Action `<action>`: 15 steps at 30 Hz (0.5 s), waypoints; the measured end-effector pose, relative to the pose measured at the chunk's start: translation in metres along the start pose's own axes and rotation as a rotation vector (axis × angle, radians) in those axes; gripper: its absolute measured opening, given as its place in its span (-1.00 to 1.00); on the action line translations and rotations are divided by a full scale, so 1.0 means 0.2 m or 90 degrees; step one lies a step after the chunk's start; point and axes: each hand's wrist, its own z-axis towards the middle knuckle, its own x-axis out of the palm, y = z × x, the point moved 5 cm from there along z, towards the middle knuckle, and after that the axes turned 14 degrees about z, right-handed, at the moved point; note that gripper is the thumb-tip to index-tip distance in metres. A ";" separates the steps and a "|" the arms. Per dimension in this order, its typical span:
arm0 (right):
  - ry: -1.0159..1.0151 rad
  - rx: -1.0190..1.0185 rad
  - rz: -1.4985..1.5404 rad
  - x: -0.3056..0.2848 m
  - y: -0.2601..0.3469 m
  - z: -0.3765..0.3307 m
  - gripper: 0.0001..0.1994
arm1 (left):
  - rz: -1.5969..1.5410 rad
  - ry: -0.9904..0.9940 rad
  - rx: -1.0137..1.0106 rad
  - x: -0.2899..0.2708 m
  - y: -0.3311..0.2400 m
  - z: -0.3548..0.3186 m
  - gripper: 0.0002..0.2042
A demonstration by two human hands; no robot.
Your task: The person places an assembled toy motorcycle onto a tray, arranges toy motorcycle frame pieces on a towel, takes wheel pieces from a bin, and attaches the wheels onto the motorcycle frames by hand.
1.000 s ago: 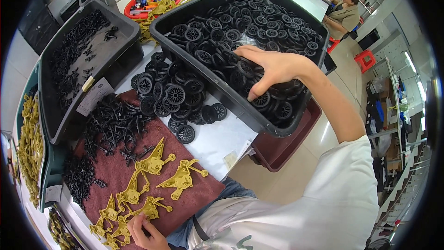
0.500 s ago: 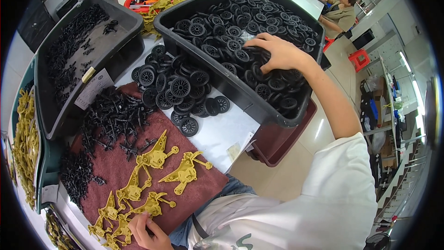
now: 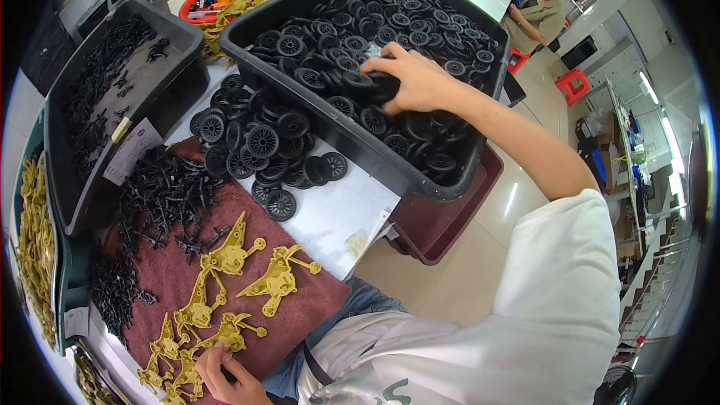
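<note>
Black wheels [image 3: 291, 46] | heaped in far black tub [image 3: 345, 135] | right hand [image 3: 421, 84] cupped round some, count unclear; best kept snug, thumb opposing | left hand [image 3: 234, 384] half-curled at near-left yellow part [image 3: 231, 334], grip unclear

I see the black wheels [image 3: 280, 205] as moulded plastic with a satin sheen, and the yellow parts [image 3: 280, 281] as smooth, faintly glossy plastic. The maroon cloth [image 3: 169, 266] under those reads to me as matt and rough-napped. The large black bin [image 3: 360, 150] looks smooth plastic, the label [image 3: 135, 154] paper, the white worktop [image 3: 337, 210] smooth, the floor tiles [image 3: 427, 285] glossy.
</note>
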 end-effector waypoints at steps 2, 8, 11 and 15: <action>-0.038 0.020 -0.009 -0.01 -0.01 0.06 -0.31 | 0.013 -0.003 -0.005 -0.01 0.00 0.00 -0.86; -0.086 0.002 -0.020 -0.05 -0.13 0.20 -0.39 | -0.003 -0.017 0.016 0.00 -0.01 0.00 -0.86; -0.020 -0.049 -0.032 0.00 -0.10 0.20 -0.45 | -0.010 -0.023 0.022 0.00 -0.02 -0.01 -0.86; 0.005 -0.113 0.022 0.00 -0.04 0.15 -0.48 | -0.016 -0.025 0.025 -0.01 -0.01 -0.01 -0.87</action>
